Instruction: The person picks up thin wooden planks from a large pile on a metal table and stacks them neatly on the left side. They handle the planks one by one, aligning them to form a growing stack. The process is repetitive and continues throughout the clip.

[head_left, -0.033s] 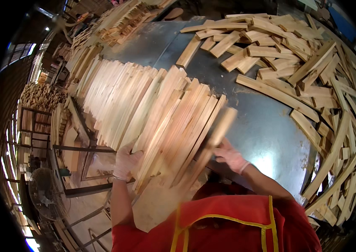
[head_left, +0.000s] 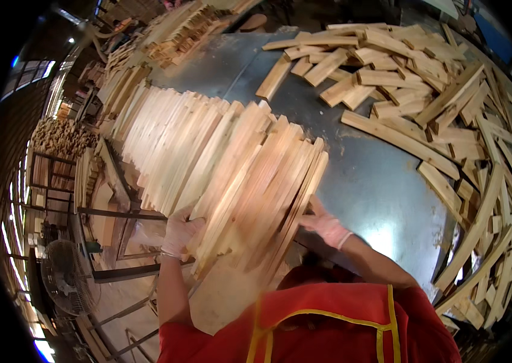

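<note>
A long row of light wooden strips [head_left: 231,157] stands side by side along the near left part of the metal table [head_left: 371,193], their near ends jutting past its edge. My left hand [head_left: 181,235], in a thin pale glove, grips at the near ends of the row; part of its fingers is hidden by the wood. At the row's right end, my gloved right hand [head_left: 327,227] holds the outermost wooden strip [head_left: 315,181] close against its neighbours. The near ends there are smeared by motion.
Loose wooden pieces [head_left: 395,78] lie heaped across the table's far and right sides, some of them curved. More stacked strips [head_left: 183,39] are at the far left. Below left stand a dark metal frame [head_left: 123,275] and a fan [head_left: 65,278].
The outermost strip, tilted and apart from the row before, has come left against it with my right hand. My left hand has barely moved.
</note>
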`<action>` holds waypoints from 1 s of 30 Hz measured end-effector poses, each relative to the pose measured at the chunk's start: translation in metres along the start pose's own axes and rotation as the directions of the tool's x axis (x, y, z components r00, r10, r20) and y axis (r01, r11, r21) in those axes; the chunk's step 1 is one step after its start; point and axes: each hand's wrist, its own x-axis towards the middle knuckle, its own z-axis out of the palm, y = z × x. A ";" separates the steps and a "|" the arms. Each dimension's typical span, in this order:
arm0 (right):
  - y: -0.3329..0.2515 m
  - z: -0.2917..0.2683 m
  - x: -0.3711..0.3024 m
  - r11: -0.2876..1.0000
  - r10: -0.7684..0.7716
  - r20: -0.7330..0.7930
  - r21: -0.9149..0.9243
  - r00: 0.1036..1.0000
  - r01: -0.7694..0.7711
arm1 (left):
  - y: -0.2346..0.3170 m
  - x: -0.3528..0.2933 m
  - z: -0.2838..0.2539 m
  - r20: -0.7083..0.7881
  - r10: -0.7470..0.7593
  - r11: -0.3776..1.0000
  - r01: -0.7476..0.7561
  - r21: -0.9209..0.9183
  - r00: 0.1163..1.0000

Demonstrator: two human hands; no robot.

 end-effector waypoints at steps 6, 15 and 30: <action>-0.061 -0.024 -0.028 0.958 0.145 -0.119 0.267 0.982 -0.109 | 0.041 0.012 0.010 -0.117 0.135 0.567 0.020 0.824 0.984; -0.016 -0.145 -0.248 0.966 -0.042 -0.988 -0.078 0.152 -0.245 | 0.050 -0.022 0.179 0.321 0.478 0.629 -0.574 0.524 0.817; 0.003 -0.184 -0.327 0.955 0.051 -0.864 -0.105 0.501 -0.279 | 0.188 -0.131 0.433 0.886 0.150 0.835 -0.536 0.123 0.438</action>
